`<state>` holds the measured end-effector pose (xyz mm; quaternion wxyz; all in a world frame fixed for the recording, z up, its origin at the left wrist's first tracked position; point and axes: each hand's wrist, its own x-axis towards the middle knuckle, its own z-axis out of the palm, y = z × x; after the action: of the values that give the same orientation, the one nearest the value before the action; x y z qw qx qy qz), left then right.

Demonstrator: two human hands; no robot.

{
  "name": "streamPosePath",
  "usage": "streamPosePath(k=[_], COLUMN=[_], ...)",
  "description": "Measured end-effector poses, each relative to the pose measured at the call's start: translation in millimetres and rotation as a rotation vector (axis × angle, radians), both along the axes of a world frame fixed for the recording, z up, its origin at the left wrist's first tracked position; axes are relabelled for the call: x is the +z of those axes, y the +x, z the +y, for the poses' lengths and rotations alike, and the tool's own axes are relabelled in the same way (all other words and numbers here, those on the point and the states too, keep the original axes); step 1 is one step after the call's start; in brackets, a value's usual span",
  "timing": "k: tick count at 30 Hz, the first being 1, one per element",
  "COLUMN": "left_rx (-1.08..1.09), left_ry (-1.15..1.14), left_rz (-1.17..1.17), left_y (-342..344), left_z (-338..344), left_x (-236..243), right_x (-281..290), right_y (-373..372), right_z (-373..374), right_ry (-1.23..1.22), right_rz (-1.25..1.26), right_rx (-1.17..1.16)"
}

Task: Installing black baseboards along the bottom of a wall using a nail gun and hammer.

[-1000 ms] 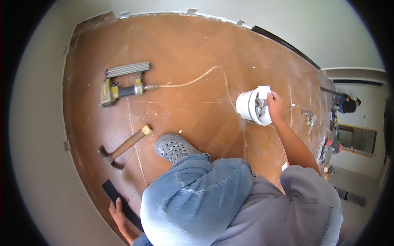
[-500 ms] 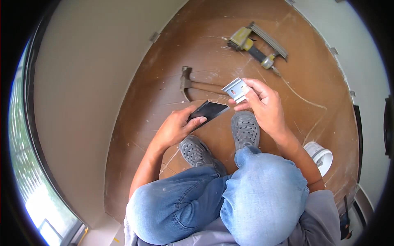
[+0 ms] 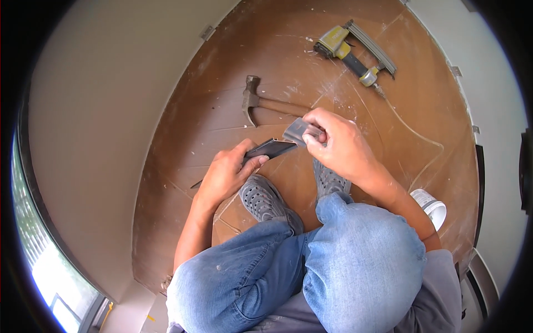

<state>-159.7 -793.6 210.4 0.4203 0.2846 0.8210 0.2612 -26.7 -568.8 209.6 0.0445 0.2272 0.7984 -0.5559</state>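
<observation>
My left hand (image 3: 223, 171) is closed round a dark, flat strip (image 3: 271, 147), its thumb on top, and the strip's cut end points toward my other hand. A thin dark tip shows past the wrist on the far side. Pinched in my right hand (image 3: 343, 143) is a small grey metal clip (image 3: 295, 129) with a ridged edge. It is close above the strip's end; whether the two touch I cannot tell. Just beyond the hands a claw hammer (image 3: 251, 101) with a wooden handle lies on the brown floor covering (image 3: 222, 111).
A yellow-green and black nail gun (image 3: 347, 53) lies farther off, its thin hose (image 3: 408, 131) running right. A white tub (image 3: 430, 208) stands by my right arm. Small metal clips (image 3: 207, 33) sit along the wall bases. My grey clogs (image 3: 262, 197) are below the hands.
My right hand has turned the clip over and brought it left to the strip's end. My left hand has shifted slightly left and tilted the strip flatter.
</observation>
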Motion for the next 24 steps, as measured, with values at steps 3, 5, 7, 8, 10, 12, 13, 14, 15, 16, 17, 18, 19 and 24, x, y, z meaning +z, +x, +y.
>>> streamPosePath(k=[3, 5, 7, 8, 10, 12, 13, 14, 15, 16, 17, 18, 19, 24], left_rx=[-0.011, -0.025, -0.044, -0.034, -0.028, -0.014, -0.010, -0.009, 0.007, 0.022, 0.021, 0.028, 0.034, 0.097], left_ry=[-0.011, -0.010, -0.029, -0.037, -0.007, -0.001, 0.009, 0.007, -0.003, -0.026, -0.016, -0.008, 0.002, 0.009], left_rz=[0.008, 0.013, 0.021, 0.013, 0.016, 0.012, 0.007, 0.005, -0.010, -0.031, -0.027, -0.026, -0.024, -0.004], left_y=[-1, 0, 0, 1, 2, 3, 3, 4, 4, 5, 5, 5, 5, 3], left_z=[1, 0, -3, -4, -6, -7, -8, -8, -9, -9, -9, -10, -10, -11], left_x=[-2, -4, -5, -6, -8, -11, -12, -13, -13, -14, -13, -13, -12, -8], right_x=[-2, -4, -8, -9, -10, -11, -11, -12, -13, -14, -15, -16, -16, -21], right_y=[1, -1, -3, -4, -6, -7, -8, -9, -11, -12, -13, -14, -14, -16], right_z=[1, 1, -2, -4, -9, -12, -13, -13, -14, -14, -15, -16, -17, -23], right_ry=[0.015, -0.006, -0.027, -0.076, -0.131, -0.226, -0.224, -0.233, -0.240, -0.243, -0.219, -0.197, -0.194, -0.451], right_rz=[0.048, 0.082, 0.122, 0.154, 0.184, 0.081, 0.086, 0.091, 0.098, 0.097, 0.106, 0.099, 0.115, 0.099], right_rx=[0.095, 0.109, 0.132, 0.101, 0.075, 0.062, 0.069, 0.063, 0.055, 0.054, 0.066, 0.067, 0.078, -0.096])
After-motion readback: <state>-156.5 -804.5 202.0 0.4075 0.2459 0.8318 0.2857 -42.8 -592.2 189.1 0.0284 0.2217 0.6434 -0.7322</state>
